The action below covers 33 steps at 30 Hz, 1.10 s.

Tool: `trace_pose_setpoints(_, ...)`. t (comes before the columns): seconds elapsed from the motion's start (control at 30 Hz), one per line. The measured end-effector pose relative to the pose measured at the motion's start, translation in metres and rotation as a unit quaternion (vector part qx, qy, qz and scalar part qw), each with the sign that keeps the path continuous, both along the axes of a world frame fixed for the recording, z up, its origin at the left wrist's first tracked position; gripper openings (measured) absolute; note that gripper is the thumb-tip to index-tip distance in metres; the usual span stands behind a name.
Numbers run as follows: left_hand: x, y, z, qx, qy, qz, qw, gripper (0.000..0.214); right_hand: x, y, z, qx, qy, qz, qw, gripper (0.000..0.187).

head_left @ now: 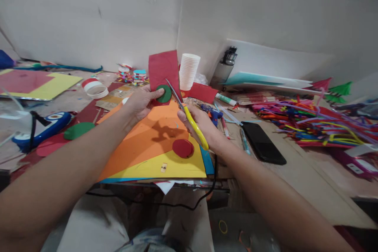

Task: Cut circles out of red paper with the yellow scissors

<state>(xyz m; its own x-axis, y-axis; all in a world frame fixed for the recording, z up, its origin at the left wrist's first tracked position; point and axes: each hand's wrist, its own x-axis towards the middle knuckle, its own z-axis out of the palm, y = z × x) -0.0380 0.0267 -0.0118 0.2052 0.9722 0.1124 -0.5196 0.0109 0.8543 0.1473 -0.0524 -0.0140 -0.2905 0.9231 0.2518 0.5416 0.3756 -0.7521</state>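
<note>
My left hand (pixel 143 102) pinches a green disc (pixel 164 93) flat against a red sheet (pixel 163 67), thumb on top of the disc. The sheet stands up above the table, tilted toward me. In my right hand (pixel 201 124) is a pair of scissors with yellow handles (pixel 195 126); the blades reach up to the red sheet, just right of the green disc. Whether they touch the sheet's edge or lie before it I cannot tell. Below my hands, a red disc (pixel 182 148) rests on the orange sheet (pixel 138 141) and yellow sheet (pixel 141 168).
Behind my right hand stand a stack of white paper cups (pixel 189 71) and a bottle (pixel 225 67). To the right lie a black phone (pixel 262 141), a blue glue gun (pixel 215 115) and many pipe cleaners (pixel 313 122). At left are a white paper ring (pixel 95 88) and a blue device (pixel 44 130).
</note>
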Motion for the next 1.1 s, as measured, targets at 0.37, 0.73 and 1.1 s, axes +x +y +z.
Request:
trace_pose_setpoints(0.37,0.006,-0.006,-0.001,0.012,0.018,-0.016,1.000,0.029,0.001,0.002,-0.002,0.037,-0.012,-0.014,0.999,0.038)
trace_pose_setpoints(0.73,0.009,-0.007,-0.002,0.023,0.009,0.008,1.000,0.022,0.001,0.000,0.004,0.011,0.018,0.011,1.000,0.038)
trace_pose_setpoints(1.1,0.014,-0.008,-0.005,0.020,0.013,0.013,1.000,0.022,0.001,0.004,0.001,0.018,0.026,0.009,0.999,0.034)
